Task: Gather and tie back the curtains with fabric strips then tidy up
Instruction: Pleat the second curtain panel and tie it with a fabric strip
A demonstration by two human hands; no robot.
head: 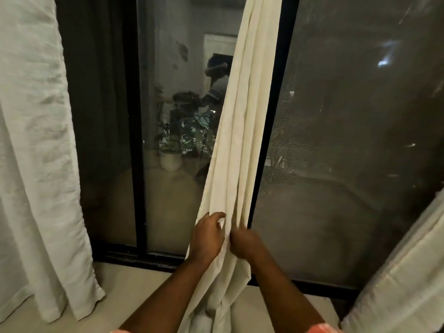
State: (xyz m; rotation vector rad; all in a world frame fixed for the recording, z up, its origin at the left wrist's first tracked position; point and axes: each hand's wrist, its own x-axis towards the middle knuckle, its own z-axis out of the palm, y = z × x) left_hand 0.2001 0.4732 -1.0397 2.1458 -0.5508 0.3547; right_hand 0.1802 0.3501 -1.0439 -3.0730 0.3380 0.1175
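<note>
Far out to the left of the grips hangs a white sheer curtain [36, 164], loose and untied, its hem down at the floor [125, 292]. Moving in, there's the dark sliding door [134, 140], and a potted plant [169, 159] shows in the glass up and to the left of the grips.

Now the action. The left grip [207, 236] has its fingers curled round the left edge of the cream curtain [240, 140], thumb hooked over the outermost fold. Touching it on the right, the right grip [245, 243] is closed into the same folds from the other side, knuckles towards us. It's a little blurred, but it looks like a firm pinch. Between the two, the cream curtain is bunched into a narrow rope of pleats. It runs up and away above the grips and drops down between the forearms below them.

Off to the lower right, well clear of the grips, a second white sheer curtain [403, 272] hangs free.

So where are we? By my reading, early. The cream curtain is gathered but not yet tied, and there's no fabric strip anywhere in view. Both white curtains look untouched. The tying, the other curtains and the tidy-up are all to come.
</note>
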